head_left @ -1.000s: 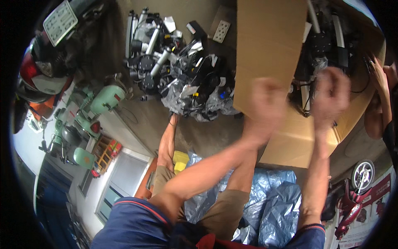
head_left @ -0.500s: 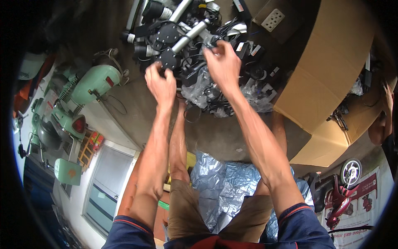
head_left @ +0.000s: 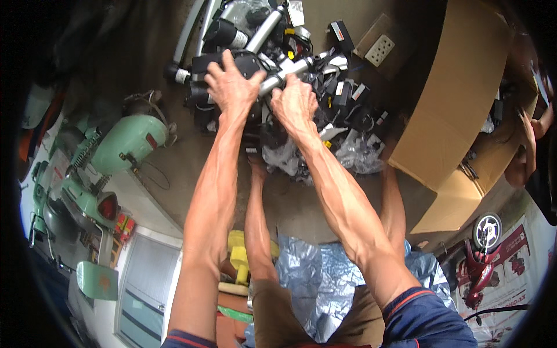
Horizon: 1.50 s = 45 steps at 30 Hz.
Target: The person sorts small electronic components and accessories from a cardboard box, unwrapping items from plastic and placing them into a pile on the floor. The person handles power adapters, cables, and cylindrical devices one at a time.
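My left hand (head_left: 232,90) lies with spread fingers over a black rounded part (head_left: 246,62) in the heap on the floor. The thumb reaches toward a silver tube (head_left: 297,67) that slants up to the right from this part. Close by on the right, my right hand (head_left: 295,104) has its fingers curled against the tube's near side; its fingertips are partly hidden. Another silver tube (head_left: 266,29) lies farther off, beside a black cylinder (head_left: 223,35) with a white label. Below my right hand is crumpled clear plastic (head_left: 281,156).
Black box-shaped adapters (head_left: 341,36) and cables lie right of my hands, with a white socket strip (head_left: 380,50) beyond. A large open cardboard box (head_left: 452,98) stands at the right, and another person's arm (head_left: 528,133) is past it. A green scooter (head_left: 127,145) stands left.
My left hand has moved up and spread over the black part. My right hand has come down and left, from the clear plastic and dark piece to the silver tube.
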Tool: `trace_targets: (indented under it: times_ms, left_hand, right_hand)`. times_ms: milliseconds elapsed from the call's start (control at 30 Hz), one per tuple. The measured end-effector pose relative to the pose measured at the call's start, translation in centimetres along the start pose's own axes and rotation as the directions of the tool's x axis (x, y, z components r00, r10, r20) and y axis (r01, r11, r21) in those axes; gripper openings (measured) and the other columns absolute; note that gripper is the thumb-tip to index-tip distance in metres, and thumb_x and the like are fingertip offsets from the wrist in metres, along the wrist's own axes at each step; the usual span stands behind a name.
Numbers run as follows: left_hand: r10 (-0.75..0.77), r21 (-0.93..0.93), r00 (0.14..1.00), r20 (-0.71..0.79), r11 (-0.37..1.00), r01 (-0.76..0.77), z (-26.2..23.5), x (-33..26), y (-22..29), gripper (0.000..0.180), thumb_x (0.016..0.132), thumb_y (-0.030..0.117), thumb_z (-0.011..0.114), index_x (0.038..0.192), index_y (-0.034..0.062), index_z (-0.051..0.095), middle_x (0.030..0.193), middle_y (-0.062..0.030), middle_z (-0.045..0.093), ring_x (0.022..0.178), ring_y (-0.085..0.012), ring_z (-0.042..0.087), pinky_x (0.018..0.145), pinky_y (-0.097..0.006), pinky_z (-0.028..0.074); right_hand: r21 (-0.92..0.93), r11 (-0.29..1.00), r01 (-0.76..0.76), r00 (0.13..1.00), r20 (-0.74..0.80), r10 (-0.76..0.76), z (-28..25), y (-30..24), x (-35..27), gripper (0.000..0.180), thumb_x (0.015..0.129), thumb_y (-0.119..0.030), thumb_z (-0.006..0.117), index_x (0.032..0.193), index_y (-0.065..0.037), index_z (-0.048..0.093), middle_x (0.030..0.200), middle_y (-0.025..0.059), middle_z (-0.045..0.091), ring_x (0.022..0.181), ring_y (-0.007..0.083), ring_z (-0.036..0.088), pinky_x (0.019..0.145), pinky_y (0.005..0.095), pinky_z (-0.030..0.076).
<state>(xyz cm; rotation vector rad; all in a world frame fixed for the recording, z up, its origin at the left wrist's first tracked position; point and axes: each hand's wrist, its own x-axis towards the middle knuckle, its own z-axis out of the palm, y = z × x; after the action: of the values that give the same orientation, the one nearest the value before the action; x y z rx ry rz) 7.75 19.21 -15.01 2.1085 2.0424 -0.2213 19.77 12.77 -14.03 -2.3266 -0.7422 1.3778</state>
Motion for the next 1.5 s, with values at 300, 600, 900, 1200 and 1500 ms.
trace_targets:
  times_ms: [300,600,900,1200,1500]
  left_hand:
    - [0.143,0.128,0.902,0.407,0.969,-0.211,-1.9,6.3,2.4,0.093,0.062,0.029,0.090,0.139,0.0043,0.044,0.137,-0.0204,0.050,0.127,-0.0489,0.052,0.096,-0.061,0.057]
    - [0.333,-0.012,0.862,0.382,0.935,-0.355,-6.3,3.7,-3.4,0.102,0.062,0.030,0.081,0.152,0.0027,0.043,0.148,-0.0267,0.051,0.132,-0.0431,0.055,0.114,-0.046,0.046]
    - [0.561,-0.398,0.827,0.041,0.769,-0.501,-1.6,-7.0,9.2,0.043,0.081,0.008,0.071,0.123,0.0049,0.065,0.123,-0.0206,0.067,0.106,-0.0393,0.068,0.094,-0.046,0.054]
    - [0.191,-0.491,0.485,0.853,0.609,0.623,8.5,-24.7,12.3,0.036,0.099,0.019,0.061,0.128,-0.0026,0.066,0.116,-0.0158,0.076,0.106,-0.0250,0.072,0.096,-0.037,0.055]
    - [0.373,-0.527,0.490,0.788,0.820,0.223,13.3,-27.7,17.9,0.069,0.073,0.015,0.082,0.136,0.0007,0.057,0.123,-0.0286,0.069,0.117,-0.0454,0.066,0.099,-0.049,0.054]
  right_hand:
    - [-0.316,0.764,0.563,0.756,-0.176,-0.630,-3.7,4.3,9.8,0.038,0.080,-0.012,0.065,0.117,-0.004,0.070,0.120,0.0189,0.070,0.110,0.0409,0.064,0.098,0.0491,0.052]
    - [-0.230,0.882,0.411,0.807,-0.358,-0.469,-7.3,13.1,-3.3,0.060,0.076,-0.007,0.071,0.133,0.004,0.054,0.126,0.0248,0.057,0.122,0.0419,0.054,0.105,0.0502,0.046]
    - [-0.279,0.869,-0.408,0.893,-0.320,0.316,-5.9,29.7,-5.1,0.119,0.061,-0.044,0.094,0.152,0.006,0.035,0.144,0.0326,0.052,0.137,0.0438,0.051,0.115,0.0463,0.043]
    - [0.817,0.412,-0.405,0.914,0.381,0.142,-15.8,26.2,-14.6,0.064,0.069,-0.008,0.081,0.129,-0.001,0.061,0.108,0.0076,0.071,0.096,0.0187,0.071,0.088,0.0345,0.059]
    - [0.730,0.478,-0.489,0.798,0.596,-0.093,-25.3,21.3,-18.6,0.078,0.064,-0.005,0.086,0.136,0.000,0.056,0.118,0.0084,0.067,0.109,0.0198,0.068,0.099,0.0357,0.055]
